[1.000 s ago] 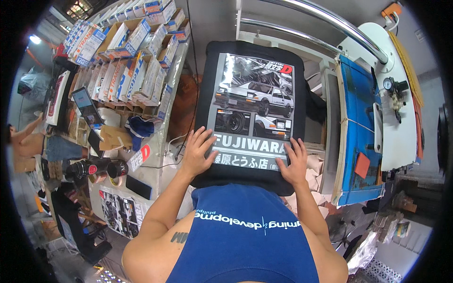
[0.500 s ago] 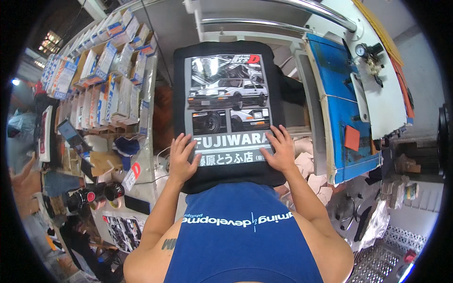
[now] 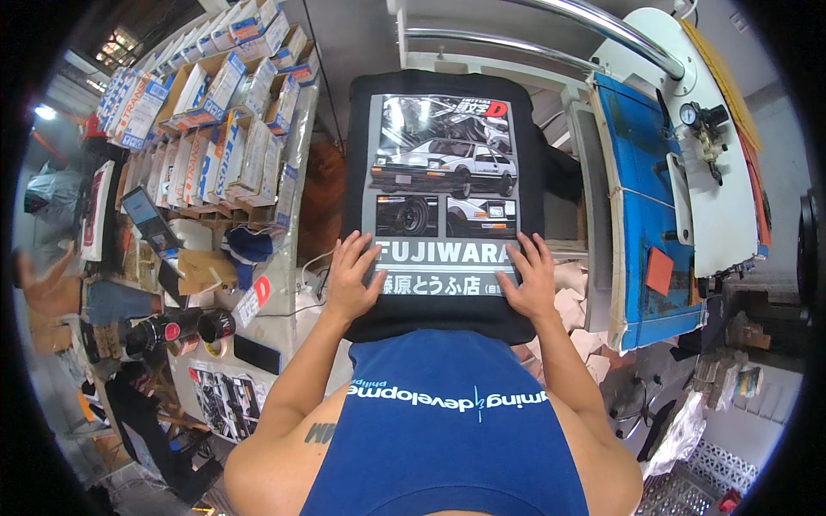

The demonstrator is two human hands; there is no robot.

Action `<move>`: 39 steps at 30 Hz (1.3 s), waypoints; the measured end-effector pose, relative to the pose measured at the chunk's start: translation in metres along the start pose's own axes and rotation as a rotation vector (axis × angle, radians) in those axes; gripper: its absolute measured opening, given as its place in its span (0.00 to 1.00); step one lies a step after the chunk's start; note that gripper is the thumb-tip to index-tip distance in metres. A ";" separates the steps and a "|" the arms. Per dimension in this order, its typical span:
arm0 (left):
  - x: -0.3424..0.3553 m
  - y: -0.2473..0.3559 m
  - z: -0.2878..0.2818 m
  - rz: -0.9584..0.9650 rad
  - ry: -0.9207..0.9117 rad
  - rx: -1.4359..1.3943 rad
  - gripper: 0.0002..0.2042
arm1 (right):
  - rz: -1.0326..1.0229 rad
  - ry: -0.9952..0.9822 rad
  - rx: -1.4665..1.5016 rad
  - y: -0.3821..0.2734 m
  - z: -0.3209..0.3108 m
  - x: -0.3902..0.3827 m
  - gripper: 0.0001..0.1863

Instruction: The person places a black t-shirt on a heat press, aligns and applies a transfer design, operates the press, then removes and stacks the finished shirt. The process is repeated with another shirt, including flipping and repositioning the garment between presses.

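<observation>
A black shirt (image 3: 422,318) lies spread flat before me, with one sleeve hanging off its right side. On it lies a large glossy print sheet (image 3: 446,176) with a white and black car, two smaller car pictures and a band of white lettering. My left hand (image 3: 353,277) rests, fingers spread, on the sheet's lower left edge and the shirt. At the lower right edge my right hand (image 3: 528,277) lies the same way, fingers apart. Both hands press flat and hold nothing. The surface under the shirt is hidden.
On the right is a blue heat-press head (image 3: 650,198) with a pressure gauge (image 3: 688,113); chrome bars (image 3: 516,39) cross behind the shirt. To the left, a bench holds boxes (image 3: 202,86), a phone (image 3: 257,353) and tape rolls (image 3: 217,327). Paper scraps (image 3: 572,318) lie right of the shirt.
The whole view has shifted, so the shirt and press appear farther right in the picture. Both hands stay at the same spots on the print sheet.
</observation>
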State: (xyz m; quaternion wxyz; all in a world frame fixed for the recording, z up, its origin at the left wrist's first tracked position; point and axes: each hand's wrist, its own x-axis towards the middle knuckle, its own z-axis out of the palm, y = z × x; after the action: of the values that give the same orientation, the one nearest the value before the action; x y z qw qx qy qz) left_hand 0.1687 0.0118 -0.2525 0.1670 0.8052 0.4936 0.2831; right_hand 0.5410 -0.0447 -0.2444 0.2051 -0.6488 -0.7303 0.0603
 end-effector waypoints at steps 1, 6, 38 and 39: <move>0.000 0.000 0.000 0.000 -0.002 -0.001 0.22 | 0.001 0.004 0.001 0.000 0.001 0.000 0.29; 0.000 0.001 0.000 -0.013 -0.015 0.007 0.22 | 0.013 0.002 -0.014 0.000 0.001 0.000 0.28; 0.180 -0.192 0.074 -0.708 -0.032 -1.800 0.42 | 0.800 0.056 1.936 0.172 0.081 0.171 0.51; 0.182 -0.205 0.073 -0.640 -0.039 -1.948 0.36 | 0.823 0.217 1.975 0.185 0.087 0.172 0.48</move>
State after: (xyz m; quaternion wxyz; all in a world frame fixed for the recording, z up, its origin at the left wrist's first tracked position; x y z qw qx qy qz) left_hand 0.1348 0.2685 -0.3689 0.8240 0.1549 0.2384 0.4901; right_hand 0.6658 0.1661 -0.3509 0.6662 -0.3941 -0.0620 0.6300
